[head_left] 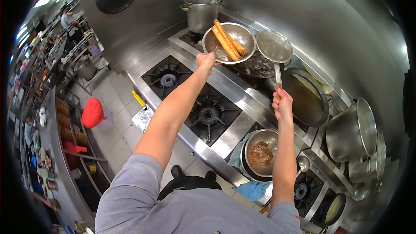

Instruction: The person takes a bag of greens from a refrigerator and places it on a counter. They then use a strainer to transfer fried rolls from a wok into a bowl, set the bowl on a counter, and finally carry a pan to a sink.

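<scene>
Steel kitchen, stove (225, 93) along wall. Left hand (206, 60) grips rim of bowl (229, 42) holding fried sticks (229, 42) — over stove's far edge. Right hand (282, 104) closed on skimmer (274, 47) handle, mesh above wok (305, 97). Step looks like draining; next likely needs steady bowl, careful set-down.

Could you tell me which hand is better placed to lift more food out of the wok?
Probably the right hand: it grips the skimmer over the wok. The left hand is busy holding the bowl of fried sticks.
</scene>
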Motion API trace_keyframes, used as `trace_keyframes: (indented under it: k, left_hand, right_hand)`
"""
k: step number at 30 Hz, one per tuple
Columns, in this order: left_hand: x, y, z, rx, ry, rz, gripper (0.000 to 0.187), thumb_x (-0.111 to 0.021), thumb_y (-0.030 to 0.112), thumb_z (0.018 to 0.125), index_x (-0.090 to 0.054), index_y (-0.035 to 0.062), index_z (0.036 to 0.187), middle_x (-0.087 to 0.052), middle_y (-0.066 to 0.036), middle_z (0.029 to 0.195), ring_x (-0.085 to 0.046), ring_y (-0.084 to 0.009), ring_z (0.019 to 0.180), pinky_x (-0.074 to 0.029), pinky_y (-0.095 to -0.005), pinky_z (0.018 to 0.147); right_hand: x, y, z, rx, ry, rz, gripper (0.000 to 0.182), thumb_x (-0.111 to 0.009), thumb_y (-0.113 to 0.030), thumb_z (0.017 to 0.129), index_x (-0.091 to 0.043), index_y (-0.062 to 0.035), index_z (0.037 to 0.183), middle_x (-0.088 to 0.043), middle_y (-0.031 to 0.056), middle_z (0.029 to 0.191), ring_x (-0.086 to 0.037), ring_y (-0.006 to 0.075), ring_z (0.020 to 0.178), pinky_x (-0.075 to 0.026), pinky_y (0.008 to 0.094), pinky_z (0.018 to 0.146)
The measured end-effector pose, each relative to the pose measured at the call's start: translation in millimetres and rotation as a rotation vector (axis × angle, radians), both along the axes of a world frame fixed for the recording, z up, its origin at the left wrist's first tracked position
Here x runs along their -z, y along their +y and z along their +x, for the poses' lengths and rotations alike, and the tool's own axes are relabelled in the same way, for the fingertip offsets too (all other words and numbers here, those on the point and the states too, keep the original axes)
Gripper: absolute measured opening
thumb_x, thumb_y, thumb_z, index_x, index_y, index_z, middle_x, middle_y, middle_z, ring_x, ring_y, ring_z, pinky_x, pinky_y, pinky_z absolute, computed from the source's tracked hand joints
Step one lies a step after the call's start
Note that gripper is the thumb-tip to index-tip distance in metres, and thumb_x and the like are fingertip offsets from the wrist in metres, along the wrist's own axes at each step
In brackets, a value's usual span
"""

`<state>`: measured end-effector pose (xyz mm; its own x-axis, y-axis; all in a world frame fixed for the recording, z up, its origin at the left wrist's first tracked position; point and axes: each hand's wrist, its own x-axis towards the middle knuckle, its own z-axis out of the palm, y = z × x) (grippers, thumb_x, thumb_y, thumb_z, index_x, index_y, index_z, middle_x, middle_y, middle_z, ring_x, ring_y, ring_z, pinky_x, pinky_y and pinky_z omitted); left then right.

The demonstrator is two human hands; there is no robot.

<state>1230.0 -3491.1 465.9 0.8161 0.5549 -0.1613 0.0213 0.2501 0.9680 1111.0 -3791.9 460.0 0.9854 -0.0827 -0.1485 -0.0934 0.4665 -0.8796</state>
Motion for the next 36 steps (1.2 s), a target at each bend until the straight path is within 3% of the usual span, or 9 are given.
trace_keyframes:
  k: [5, 11, 15, 17, 23, 25, 27, 33, 36]
  left_hand:
    - [12, 92, -39, 0.121, -0.105, -0.157, 0.02, -0.054, -0.001, 0.071, -0.05, -0.0151, 0.085, -0.058, -0.019, 0.086, -0.064, -0.0303, 0.074, -0.059, -0.0379, 0.059]
    - [-13, 234, -208, 0.025, -0.142, -0.183, 0.007, -0.053, 0.002, 0.078, -0.054, -0.0047, 0.078, -0.06, -0.014, 0.078, -0.062, -0.0225, 0.066, -0.057, -0.035, 0.06]
    - [10, 359, -360, -0.245, -0.116, -0.065, 0.005, -0.056, 0.003, 0.077, -0.057, 0.0011, 0.073, -0.059, -0.007, 0.07, -0.058, -0.014, 0.06, -0.054, -0.0301, 0.058]
    - [14, 412, -449, -0.405, -0.057, 0.018, 0.004, -0.057, 0.003, 0.076, -0.058, 0.0012, 0.073, -0.058, -0.005, 0.069, -0.057, -0.0131, 0.058, -0.053, -0.0286, 0.056]
    - [62, 548, -704, -0.949, 0.047, 0.159, 0.006, -0.058, 0.003, 0.072, -0.056, -0.0006, 0.068, -0.057, -0.005, 0.065, -0.057, -0.0139, 0.055, -0.054, -0.0286, 0.052]
    - [91, 585, -779, -1.123, 0.035, 0.165, 0.007, -0.057, 0.004, 0.075, -0.056, -0.0009, 0.069, -0.059, -0.007, 0.066, -0.059, -0.016, 0.056, -0.053, -0.0285, 0.051]
    - [93, 601, -835, -1.313, 0.042, 0.173, 0.01, -0.056, 0.005, 0.076, -0.055, -0.0015, 0.069, -0.058, -0.006, 0.065, -0.059, -0.0166, 0.055, -0.052, -0.029, 0.049]
    - [144, 645, -976, -1.679, 0.305, 0.255, 0.016, -0.058, 0.01, 0.076, -0.057, -0.0059, 0.071, -0.059, -0.01, 0.069, -0.062, -0.0192, 0.058, -0.056, -0.0323, 0.056]
    - [178, 653, -1009, -1.822, 0.334, 0.07, 0.019, -0.059, 0.009, 0.076, -0.057, -0.0094, 0.076, -0.06, -0.013, 0.073, -0.062, -0.022, 0.061, -0.057, -0.0341, 0.056]
  right_hand:
    - [29, 15, 20, -0.031, 0.067, 0.014, 0.015, -0.049, -0.012, 0.091, -0.053, 0.0008, 0.097, -0.049, 0.0029, 0.069, -0.036, 0.0041, 0.045, -0.026, 0.0175, 0.035]
    - [58, 32, 48, -0.044, 0.077, -0.102, 0.012, -0.059, -0.013, 0.085, -0.058, -0.002, 0.088, -0.053, 0.0019, 0.066, -0.038, 0.0035, 0.045, -0.027, 0.0171, 0.036]
    - [93, 29, 87, -0.1, 0.071, -0.211, 0.016, -0.06, -0.02, 0.087, -0.057, -0.0083, 0.077, -0.048, -0.0049, 0.061, -0.034, 0.0023, 0.041, -0.023, 0.0179, 0.032]
    - [86, 52, 79, 0.0, 0.085, -0.287, 0.013, -0.053, -0.02, 0.09, -0.056, -0.0087, 0.083, -0.049, -0.0047, 0.064, -0.033, 0.0021, 0.042, -0.026, 0.0166, 0.034]
    - [114, 62, 120, 0.0, 0.056, -0.329, 0.022, -0.051, -0.023, 0.09, -0.054, -0.01, 0.072, -0.041, -0.0056, 0.055, -0.034, 0.0035, 0.043, -0.027, 0.0185, 0.036]
    - [68, 123, 66, 0.101, -0.001, -0.412, 0.011, -0.06, -0.02, 0.085, -0.054, -0.0104, 0.088, -0.045, -0.0005, 0.064, -0.037, 0.0095, 0.047, -0.032, 0.0206, 0.04]
    - [9, 201, -8, 0.144, -0.048, -0.454, 0.028, -0.068, -0.017, 0.08, -0.055, -0.0109, 0.104, -0.049, 0.0047, 0.072, -0.041, 0.0154, 0.052, -0.037, 0.0227, 0.043]
    - [1, 280, -36, 0.123, -0.017, -0.684, 0.03, -0.068, -0.02, 0.08, -0.054, -0.0117, 0.105, -0.051, 0.0051, 0.074, -0.042, 0.0156, 0.052, -0.037, 0.0242, 0.043]
    - [4, 304, -35, 0.094, 0.007, -0.741, 0.031, -0.068, -0.022, 0.08, -0.054, -0.012, 0.105, -0.051, 0.0054, 0.074, -0.042, 0.0157, 0.052, -0.037, 0.0249, 0.043]
